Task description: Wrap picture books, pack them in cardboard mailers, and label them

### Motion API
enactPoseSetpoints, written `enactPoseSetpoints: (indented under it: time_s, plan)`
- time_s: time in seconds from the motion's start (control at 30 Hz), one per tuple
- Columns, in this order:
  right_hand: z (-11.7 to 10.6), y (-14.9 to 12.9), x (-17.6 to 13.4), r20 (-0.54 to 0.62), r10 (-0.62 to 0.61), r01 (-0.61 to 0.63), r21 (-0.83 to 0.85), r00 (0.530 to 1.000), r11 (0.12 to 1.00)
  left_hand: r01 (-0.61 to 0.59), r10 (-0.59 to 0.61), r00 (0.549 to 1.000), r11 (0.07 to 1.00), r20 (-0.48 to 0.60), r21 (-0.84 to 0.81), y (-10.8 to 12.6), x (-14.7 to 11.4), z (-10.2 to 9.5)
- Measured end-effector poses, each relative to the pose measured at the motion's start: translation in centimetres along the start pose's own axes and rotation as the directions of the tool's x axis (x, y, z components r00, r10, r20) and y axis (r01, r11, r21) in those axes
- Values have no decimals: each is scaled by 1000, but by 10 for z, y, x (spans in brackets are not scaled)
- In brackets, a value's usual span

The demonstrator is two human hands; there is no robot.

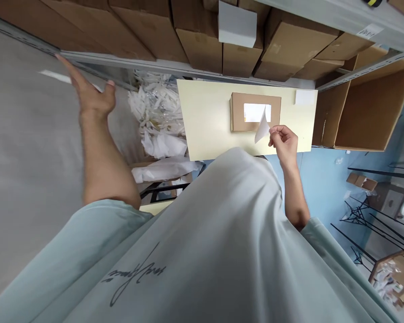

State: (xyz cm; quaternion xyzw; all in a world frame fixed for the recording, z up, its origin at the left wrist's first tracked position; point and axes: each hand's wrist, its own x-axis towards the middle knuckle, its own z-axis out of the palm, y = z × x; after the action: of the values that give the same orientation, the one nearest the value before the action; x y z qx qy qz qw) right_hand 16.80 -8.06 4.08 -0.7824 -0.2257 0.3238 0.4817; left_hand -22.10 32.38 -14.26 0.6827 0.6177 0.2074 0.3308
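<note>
Between the thumb and fingers of my right hand [284,141] is a small white paper slip [262,128], curled and hanging near the front of a closed brown cardboard box [238,114]. A white label [252,112] lies on that box's top, partly covered by the slip. The box rests on a pale yellow tabletop [205,116]. Far to the left, my left hand [93,96] is raised with its fingers stretched and thumb apart. It holds nothing and is near the end of the metal shelf; whether it touches the frame I cannot tell.
Above the table, a metal shelf [175,67] bears several cardboard boxes [202,47]. A large open carton [366,107] stands right of the table. Crumpled white packing material [158,103] is heaped at its left. Another white paper [305,97] lies at the table's far right corner.
</note>
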Motion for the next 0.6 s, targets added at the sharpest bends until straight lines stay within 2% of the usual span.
enactPoseSetpoints:
  time_s: [0.03,0.1,0.17,0.2,0.23,0.27,0.33,0.37,0.4,0.5,0.6]
  plan:
    - [2,1,0,-14,-4,4,-6,1000,1000,-11,12,999,1000,35,-13,10,1,1]
    - [6,5,-2,-42,-33,32,-22,999,999,-24,29,997,998,78,-66,41,-11,15]
    - [11,7,-3,-81,-100,96,-57,992,994,50,-29,993,981,112,-187,84,-45,43]
    - [14,8,-5,-94,-146,137,-95,985,986,45,10,981,961,195,-273,109,-70,59]
    - [16,8,-6,-96,-198,183,-145,976,972,37,87,948,925,306,-378,134,-99,74]
    - [18,7,-8,-82,-253,232,-206,964,951,65,170,892,870,420,-489,158,-129,89]
    - [21,6,-11,-17,-357,331,-333,934,883,239,285,711,761,642,-603,201,-186,110]
    - [22,7,-13,27,-400,378,-389,916,840,336,304,643,713,703,-615,218,-209,118]
    - [23,8,-14,72,-433,419,-436,898,796,420,303,604,665,737,-617,232,-228,124]
    - [21,15,-16,195,-481,504,-536,854,678,547,250,616,547,747,-634,253,-255,133]
    - [17,26,-15,280,-482,546,-587,830,598,576,191,653,502,733,-645,258,-256,139]
